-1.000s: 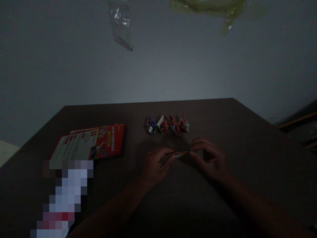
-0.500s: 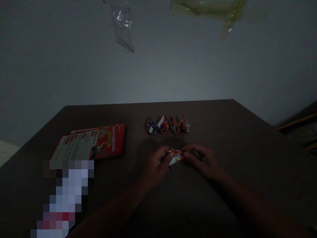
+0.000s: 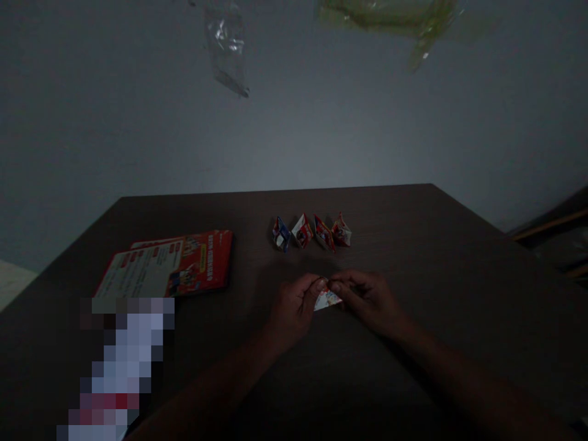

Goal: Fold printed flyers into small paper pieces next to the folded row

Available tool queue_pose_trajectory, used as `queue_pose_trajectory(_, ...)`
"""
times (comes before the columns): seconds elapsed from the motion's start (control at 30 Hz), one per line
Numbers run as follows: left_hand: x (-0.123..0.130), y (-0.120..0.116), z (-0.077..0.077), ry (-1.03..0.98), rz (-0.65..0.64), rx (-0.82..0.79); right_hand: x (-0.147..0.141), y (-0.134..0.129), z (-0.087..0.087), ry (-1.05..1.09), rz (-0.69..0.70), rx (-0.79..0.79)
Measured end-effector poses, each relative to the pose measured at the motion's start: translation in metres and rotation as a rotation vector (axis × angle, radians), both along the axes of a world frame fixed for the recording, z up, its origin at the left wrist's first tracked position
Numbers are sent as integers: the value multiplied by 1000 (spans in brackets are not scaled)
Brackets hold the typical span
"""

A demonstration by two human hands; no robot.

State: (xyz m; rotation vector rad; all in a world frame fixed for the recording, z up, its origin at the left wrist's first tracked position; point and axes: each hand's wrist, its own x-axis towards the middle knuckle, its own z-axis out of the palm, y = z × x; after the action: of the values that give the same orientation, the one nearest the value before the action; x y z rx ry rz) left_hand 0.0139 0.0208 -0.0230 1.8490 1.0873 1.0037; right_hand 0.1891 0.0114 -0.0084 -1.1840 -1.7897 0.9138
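Observation:
Between my two hands is a small piece of folded paper, printed in white, red and other colours. My left hand pinches its left side, thumb on top. My right hand grips the upper right part, its thumb close to the left one. The fingers cover much of the paper. Beyond my hands several folded paper shapes stand in a row: a blue one, a white and red one, a red and dark one and a red and whitish one.
A stack of red and white printed sheets lies on the left of the dark table. A pixelated patch hides the lower left. Behind the table rises a grey wall with a clear plastic piece and yellowish tape.
My hands have come closer together on the folded paper, the right one moving left. The thumbs now nearly meet at its top edge. The row of shapes has not moved.

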Motion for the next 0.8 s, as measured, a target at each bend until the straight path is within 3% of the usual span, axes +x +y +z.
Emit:
queue_pose_trajectory(0.37, 0, 2, -2, -39, -28, -98, -2, 1, -5, 60, -64, -32)
queue_pose_trajectory(0.53, -3, 2, -4, -77, -160, -277, -2, 3, -4, 129, -149, -81)
queue_pose_trajectory(0.8, -2, 3, -4, -175, -193, -428, -2, 2, -8, 128, 12, -121)
